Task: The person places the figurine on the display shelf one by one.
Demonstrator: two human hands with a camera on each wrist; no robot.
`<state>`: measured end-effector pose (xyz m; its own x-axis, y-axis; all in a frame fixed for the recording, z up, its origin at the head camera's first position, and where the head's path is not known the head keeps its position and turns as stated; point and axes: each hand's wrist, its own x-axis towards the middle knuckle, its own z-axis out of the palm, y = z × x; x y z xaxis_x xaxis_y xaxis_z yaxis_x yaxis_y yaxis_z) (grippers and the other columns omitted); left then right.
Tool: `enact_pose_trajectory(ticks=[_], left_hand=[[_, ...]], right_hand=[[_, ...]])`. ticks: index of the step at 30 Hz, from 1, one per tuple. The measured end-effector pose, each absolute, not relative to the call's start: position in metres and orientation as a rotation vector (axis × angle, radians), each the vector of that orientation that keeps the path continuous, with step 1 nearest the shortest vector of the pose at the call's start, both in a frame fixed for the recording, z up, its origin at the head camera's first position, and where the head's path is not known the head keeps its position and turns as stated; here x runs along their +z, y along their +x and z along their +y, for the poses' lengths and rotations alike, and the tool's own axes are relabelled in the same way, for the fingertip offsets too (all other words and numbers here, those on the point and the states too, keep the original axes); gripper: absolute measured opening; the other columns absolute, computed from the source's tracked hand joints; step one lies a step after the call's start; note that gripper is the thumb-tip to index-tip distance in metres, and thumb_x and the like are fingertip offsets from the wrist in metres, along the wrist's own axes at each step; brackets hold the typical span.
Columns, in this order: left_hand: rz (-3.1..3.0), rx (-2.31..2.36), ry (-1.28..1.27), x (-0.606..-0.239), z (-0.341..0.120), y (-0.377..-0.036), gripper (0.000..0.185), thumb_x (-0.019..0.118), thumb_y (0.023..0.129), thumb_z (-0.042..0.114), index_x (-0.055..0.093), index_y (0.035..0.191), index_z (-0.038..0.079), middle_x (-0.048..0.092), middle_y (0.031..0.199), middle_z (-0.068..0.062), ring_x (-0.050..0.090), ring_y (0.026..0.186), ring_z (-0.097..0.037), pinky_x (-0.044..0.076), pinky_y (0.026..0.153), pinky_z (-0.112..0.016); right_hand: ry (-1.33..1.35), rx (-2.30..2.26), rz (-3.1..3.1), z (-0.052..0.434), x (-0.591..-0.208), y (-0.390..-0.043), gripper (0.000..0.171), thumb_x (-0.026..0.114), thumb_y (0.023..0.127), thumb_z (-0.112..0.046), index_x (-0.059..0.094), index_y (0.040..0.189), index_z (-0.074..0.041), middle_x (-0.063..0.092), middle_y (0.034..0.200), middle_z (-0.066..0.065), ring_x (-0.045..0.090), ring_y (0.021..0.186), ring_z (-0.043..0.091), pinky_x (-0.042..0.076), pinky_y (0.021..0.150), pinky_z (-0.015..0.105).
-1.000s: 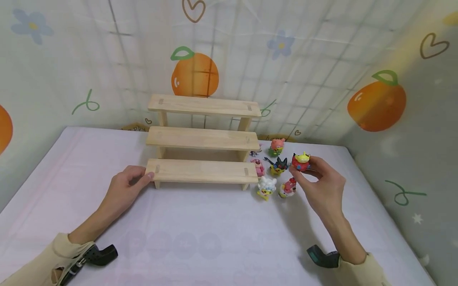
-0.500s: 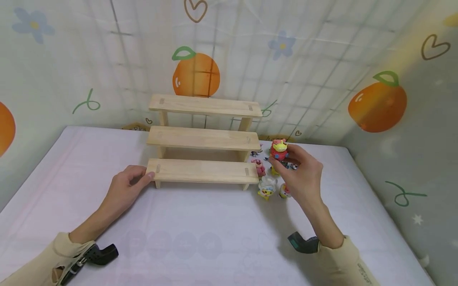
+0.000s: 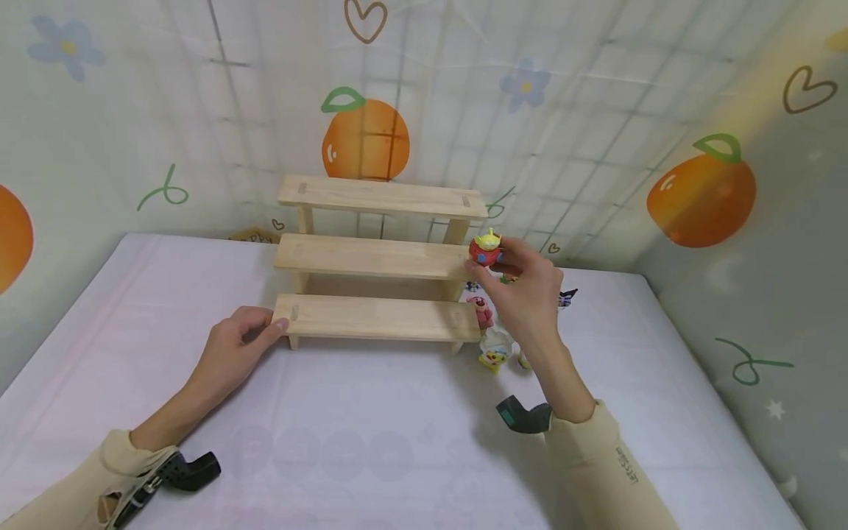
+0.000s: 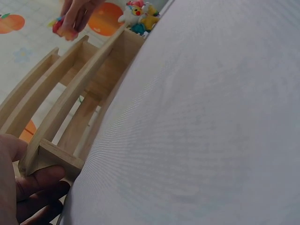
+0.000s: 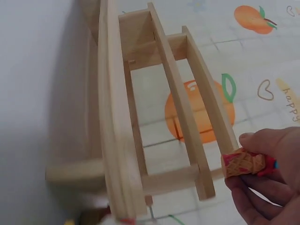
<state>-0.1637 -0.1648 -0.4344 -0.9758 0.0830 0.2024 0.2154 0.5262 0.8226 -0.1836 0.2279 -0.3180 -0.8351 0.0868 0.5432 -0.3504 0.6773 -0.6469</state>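
A three-tier wooden display shelf (image 3: 377, 318) stands on the table. At the left end of its lowest board, my left hand (image 3: 228, 352) grips the wood, thumb on top and fingers lower down. My right hand (image 3: 533, 294) pinches a small toy figurine (image 3: 486, 252), red with a yellow top, beside the right end of the middle board. In the right wrist view the figurine's waffle-patterned base (image 5: 239, 162) shows between thumb and fingers. On the table below that hand are a pink figurine (image 3: 481, 313) and a white-and-yellow figurine (image 3: 494, 351); further figurines are partly hidden by the hand.
A pale cloth covers the table (image 3: 358, 442). Behind the shelf hangs a curtain (image 3: 450, 110) printed with oranges, flowers and hearts. Part of a dark figurine (image 3: 567, 297) shows to the right of my right wrist.
My right hand has carried the red and yellow figurine leftward and up, from above the other figurines to the shelf's right side. The left hand stays in place.
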Motion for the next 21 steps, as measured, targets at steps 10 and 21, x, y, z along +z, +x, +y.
enact_pose_trajectory(ticks=[10, 21], left_hand=[[-2.614, -1.437, -0.266, -0.432, -0.164, -0.163, 0.028, 0.068, 0.104, 0.036, 0.077, 0.102, 0.009, 0.071, 0.117, -0.011, 0.06, 0.117, -0.023, 0.042, 0.102, -0.039], [-2.624, -1.457, -0.257, -0.431, -0.165, -0.163, 0.029, 0.067, 0.104, 0.036, 0.076, 0.104, 0.008, 0.07, 0.119, -0.012, 0.06, 0.119, -0.025, 0.041, 0.105, -0.044]], right_hand=[[0.2, 1.101, -2.352, 0.211, -0.325, -0.2, 0.04, 0.089, 0.087, -0.014, 0.074, 0.121, -0.003, 0.079, 0.111, 0.011, 0.077, 0.097, 0.023, 0.063, 0.085, 0.036], [0.187, 1.068, -2.402, 0.209, -0.328, -0.199, 0.045, 0.087, 0.087, -0.011, 0.07, 0.128, -0.004, 0.078, 0.114, 0.013, 0.076, 0.099, 0.026, 0.063, 0.086, 0.041]])
